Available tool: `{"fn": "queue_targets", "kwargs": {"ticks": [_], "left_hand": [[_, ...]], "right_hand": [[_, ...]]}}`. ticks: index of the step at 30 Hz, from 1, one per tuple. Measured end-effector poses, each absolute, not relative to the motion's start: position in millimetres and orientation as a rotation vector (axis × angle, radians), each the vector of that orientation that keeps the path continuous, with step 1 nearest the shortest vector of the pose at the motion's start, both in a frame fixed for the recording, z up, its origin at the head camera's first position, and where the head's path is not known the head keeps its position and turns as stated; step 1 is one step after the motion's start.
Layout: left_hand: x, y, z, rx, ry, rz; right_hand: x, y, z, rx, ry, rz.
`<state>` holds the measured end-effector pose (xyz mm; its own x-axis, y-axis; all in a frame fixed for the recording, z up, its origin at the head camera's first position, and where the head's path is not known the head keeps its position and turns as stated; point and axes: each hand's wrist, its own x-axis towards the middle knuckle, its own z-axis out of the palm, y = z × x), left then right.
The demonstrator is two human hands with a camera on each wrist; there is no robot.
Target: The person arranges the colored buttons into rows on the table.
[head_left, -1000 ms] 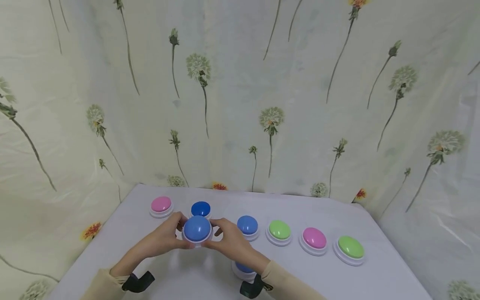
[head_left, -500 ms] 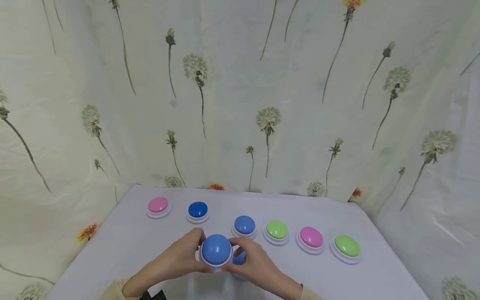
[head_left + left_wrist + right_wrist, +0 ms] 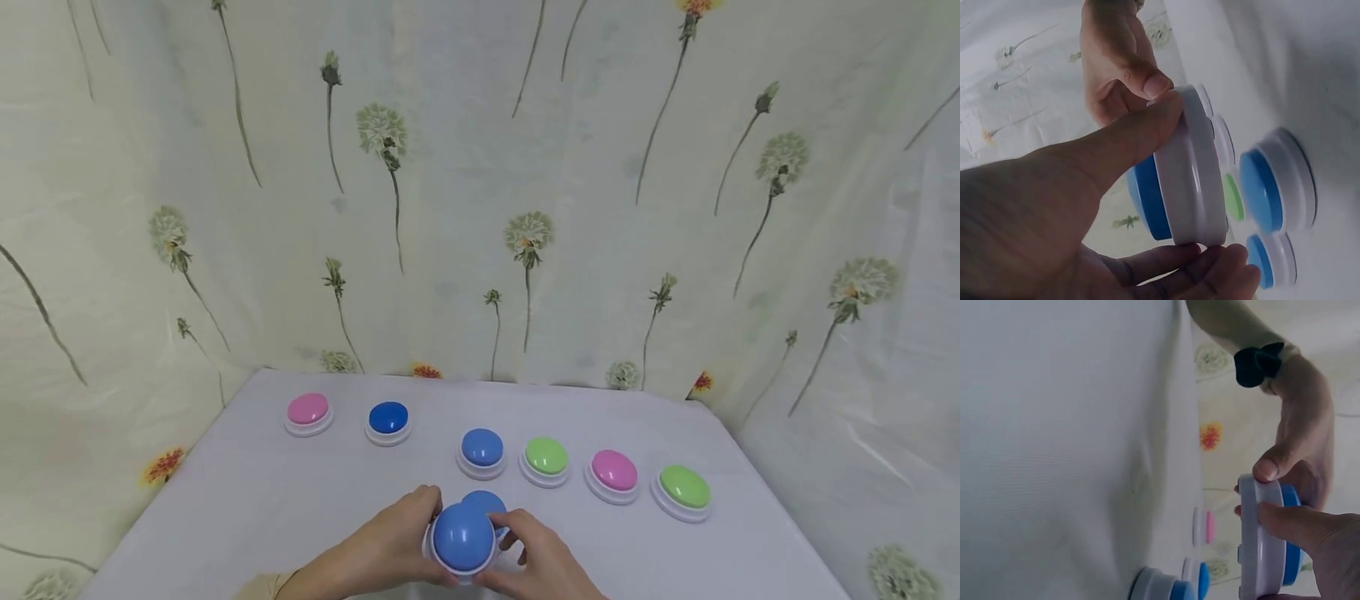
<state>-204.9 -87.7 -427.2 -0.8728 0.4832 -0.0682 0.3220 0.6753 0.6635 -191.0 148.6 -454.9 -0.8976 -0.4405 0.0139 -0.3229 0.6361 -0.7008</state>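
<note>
While both your hands, left (image 3: 390,554) and right (image 3: 543,567), grip the round light-blue dome button (image 3: 462,537) just above another blue button (image 3: 486,502), judge it mid-carry; next, lower it level onto the table (image 3: 247,500).

You face a white worktop (image 3: 247,500) under soft, even light. Behind its far edge and along both sides hangs a pale curtain (image 3: 480,183) printed with dandelions.

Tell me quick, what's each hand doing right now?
Left hand: grips the round light-blue plastic push button with a white base, lifted off the table.
Right hand: grips the same button from the other side.
</note>
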Motion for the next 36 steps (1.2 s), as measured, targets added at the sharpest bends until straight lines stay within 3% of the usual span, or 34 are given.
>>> {"fn": "queue_targets", "kwargs": {"ticks": [16, 30, 36], "left_hand": [[-192.6, -22.8, -459.0, 0.675, 2.738, 0.882], [-204.2, 34.1, -475.5, 0.719, 2.708, 0.877], [-214.4, 54.7, -481.1, 0.7, 2.847, 0.771]], "right_hand": [[-181.5, 201.3, -459.6, -0.297, 2.615, -0.951], [-198.9, 257.3, -474.3, -0.316, 2.496, -1.03], [-215.0, 277.0, -483.8, -0.513, 2.616, -1.023]]}}
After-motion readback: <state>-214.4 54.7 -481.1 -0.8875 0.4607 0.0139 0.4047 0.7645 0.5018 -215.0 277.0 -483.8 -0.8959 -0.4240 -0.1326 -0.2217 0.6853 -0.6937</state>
